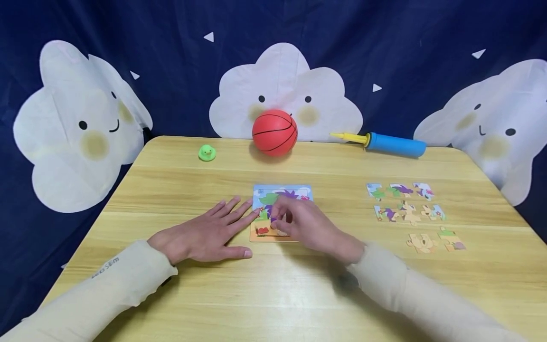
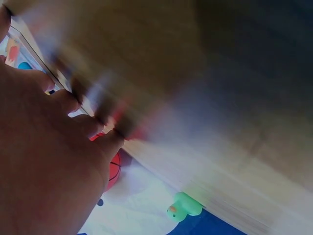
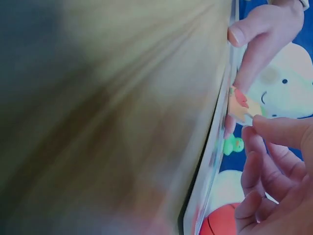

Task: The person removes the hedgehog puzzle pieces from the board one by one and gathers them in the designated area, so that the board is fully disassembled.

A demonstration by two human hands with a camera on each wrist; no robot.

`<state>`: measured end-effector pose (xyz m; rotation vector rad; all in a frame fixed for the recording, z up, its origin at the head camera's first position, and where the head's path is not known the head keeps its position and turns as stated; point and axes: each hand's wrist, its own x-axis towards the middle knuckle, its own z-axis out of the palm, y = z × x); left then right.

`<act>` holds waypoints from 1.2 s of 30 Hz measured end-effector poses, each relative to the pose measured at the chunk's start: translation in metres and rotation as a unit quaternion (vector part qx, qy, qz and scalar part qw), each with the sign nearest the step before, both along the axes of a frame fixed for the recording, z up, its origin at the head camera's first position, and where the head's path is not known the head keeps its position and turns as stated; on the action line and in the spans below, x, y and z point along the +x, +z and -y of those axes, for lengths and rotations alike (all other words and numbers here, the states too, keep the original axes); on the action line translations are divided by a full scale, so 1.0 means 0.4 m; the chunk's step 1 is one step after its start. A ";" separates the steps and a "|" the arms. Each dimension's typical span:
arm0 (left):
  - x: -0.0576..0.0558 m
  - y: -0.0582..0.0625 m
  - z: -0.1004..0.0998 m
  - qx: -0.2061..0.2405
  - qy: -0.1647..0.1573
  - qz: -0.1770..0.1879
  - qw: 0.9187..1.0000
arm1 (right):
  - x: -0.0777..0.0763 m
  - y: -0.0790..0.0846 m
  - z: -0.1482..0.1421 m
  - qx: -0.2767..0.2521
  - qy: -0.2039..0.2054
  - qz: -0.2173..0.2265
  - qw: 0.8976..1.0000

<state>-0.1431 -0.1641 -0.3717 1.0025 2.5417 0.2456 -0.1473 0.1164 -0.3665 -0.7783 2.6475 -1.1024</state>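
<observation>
A cartoon jigsaw board (image 1: 282,189) with a pale blue top and orange bottom lies on the wooden table. My right hand (image 1: 305,225) is over its lower right part, hiding much of the picture. Between thumb and index finger it pinches a puzzle piece (image 3: 239,103), orange with a red patch, tilted up off the board in the right wrist view. My left hand (image 1: 209,232) lies palm down left of the board, fingers spread and straight, fingertips at the board's left edge. In the left wrist view the back of that left hand (image 2: 54,152) fills the left side.
Several loose puzzle pieces (image 1: 411,213) are laid out in rough rows on the right of the table (image 1: 265,304). Along the back stand a green toy duck (image 1: 207,153), a red ball with basketball lines (image 1: 275,132) and a blue hand pump (image 1: 396,145) with yellow nozzle.
</observation>
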 end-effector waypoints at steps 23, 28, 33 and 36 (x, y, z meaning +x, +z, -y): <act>0.004 0.004 -0.004 0.000 0.004 -0.001 1.000 | 0.046 0.036 -0.403 -0.002 -0.069 -0.032 0.997; 0.003 0.004 -0.004 -0.001 0.004 -0.001 1.000 | 0.062 0.031 -0.498 0.011 -0.094 -0.024 0.995; 0.003 0.004 -0.004 -0.001 0.002 -0.002 1.000 | 0.077 0.024 -0.586 0.028 -0.130 0.009 0.991; 0.003 0.004 -0.005 0.000 0.002 -0.002 1.000 | 0.084 0.016 -0.626 0.033 -0.134 0.032 0.990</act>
